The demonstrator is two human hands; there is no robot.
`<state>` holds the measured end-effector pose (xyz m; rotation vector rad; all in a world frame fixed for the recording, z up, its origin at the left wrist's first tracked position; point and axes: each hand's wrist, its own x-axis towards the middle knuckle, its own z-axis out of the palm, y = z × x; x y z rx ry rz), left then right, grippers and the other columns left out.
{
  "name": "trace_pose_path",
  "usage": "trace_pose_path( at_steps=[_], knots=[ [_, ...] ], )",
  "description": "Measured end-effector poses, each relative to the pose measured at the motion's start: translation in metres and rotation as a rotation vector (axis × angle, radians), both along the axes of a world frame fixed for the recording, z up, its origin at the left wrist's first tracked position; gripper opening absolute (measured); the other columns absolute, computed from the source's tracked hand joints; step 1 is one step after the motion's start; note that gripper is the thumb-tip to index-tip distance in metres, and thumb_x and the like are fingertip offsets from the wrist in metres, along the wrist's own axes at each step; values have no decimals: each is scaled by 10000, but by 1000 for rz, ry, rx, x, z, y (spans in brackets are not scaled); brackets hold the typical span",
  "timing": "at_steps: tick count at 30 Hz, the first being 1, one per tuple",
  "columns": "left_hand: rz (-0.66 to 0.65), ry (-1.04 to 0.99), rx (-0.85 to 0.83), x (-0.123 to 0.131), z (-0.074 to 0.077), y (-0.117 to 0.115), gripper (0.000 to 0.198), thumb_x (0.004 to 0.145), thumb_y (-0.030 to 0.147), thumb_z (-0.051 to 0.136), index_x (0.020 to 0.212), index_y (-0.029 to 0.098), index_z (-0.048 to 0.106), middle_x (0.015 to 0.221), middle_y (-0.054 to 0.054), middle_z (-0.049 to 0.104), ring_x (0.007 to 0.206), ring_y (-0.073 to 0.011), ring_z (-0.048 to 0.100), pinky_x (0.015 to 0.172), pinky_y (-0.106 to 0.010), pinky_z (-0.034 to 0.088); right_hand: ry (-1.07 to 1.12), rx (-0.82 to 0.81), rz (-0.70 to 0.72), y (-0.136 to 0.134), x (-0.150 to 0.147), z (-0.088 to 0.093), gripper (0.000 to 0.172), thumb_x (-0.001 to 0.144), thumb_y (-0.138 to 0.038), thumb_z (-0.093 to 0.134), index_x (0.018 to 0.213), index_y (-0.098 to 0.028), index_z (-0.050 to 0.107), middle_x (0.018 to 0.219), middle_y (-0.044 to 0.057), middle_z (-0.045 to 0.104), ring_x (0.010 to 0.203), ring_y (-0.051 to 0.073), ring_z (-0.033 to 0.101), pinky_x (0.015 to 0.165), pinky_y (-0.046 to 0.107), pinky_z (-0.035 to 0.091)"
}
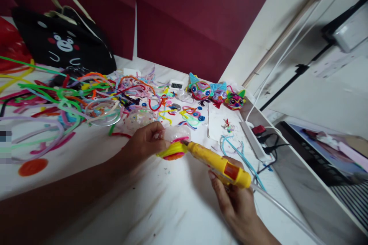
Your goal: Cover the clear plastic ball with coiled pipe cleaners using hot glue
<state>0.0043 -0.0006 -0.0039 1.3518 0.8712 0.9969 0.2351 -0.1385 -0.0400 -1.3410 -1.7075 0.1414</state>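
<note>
Left hand [149, 138] pinched the clear shell [176, 134] over the desk [161, 206], presumably steadying it! At four o'clock, the right hand [235, 197] gripped the yellow glue gun [214, 157], its nozzle by the pink trim [179, 139], seemingly for close aim; pipe cleaners [69, 93] sprawled at ten.

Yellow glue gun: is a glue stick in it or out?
In, partly: a clear glue stick enters the rear of the yellow glue gun in the right hand, its long tail outside.

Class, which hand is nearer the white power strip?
Right: the right hand is below and left of the power strip in the picture; the left hand is much farther left.
</note>
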Motion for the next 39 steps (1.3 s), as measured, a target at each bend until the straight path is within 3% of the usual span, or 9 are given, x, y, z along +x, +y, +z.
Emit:
trace_pose_path(
  at_steps=[10,16,23,30,39],
  knots=[
    [35,-10,-27,-1,3,-2,270,613,279,713,656,208,456,644,66,351,596,-104,317,548,-240,278,43,-39,-46,1,-1,-2,219,979,-297,543,1183,-220,563,1017,99,656,874,222,684,699,306,602],
    [12,-9,2,1,-3,1,271,598,287,702,639,208,446,626,69,348,584,-100,309,525,-234,279,-19,-3,-18,-1,-2,-1,209,985,-262,526,1191,-252,561,1100,107,645,977,232,665,769,333,601],
    [12,-64,-88,0,4,-5,302,609,264,710,658,208,417,651,75,344,601,-94,309,554,-224,276,-55,-20,-57,-5,-3,12,223,967,-265,572,1188,-242,575,1094,104,653,991,246,676,803,353,599],
    [21,-115,-116,-1,3,-3,301,601,248,718,662,204,426,659,74,346,600,-89,310,553,-222,280,-56,58,-83,1,2,0,212,967,-220,550,1174,-253,575,1099,101,635,999,246,656,790,353,587],
    [35,-164,-182,-1,7,-5,286,573,208,740,655,189,466,661,73,370,612,-86,310,556,-204,282,-69,49,-79,0,3,2,214,961,-209,557,1170,-242,583,1115,104,631,1011,250,648,796,357,588]
  ],
)
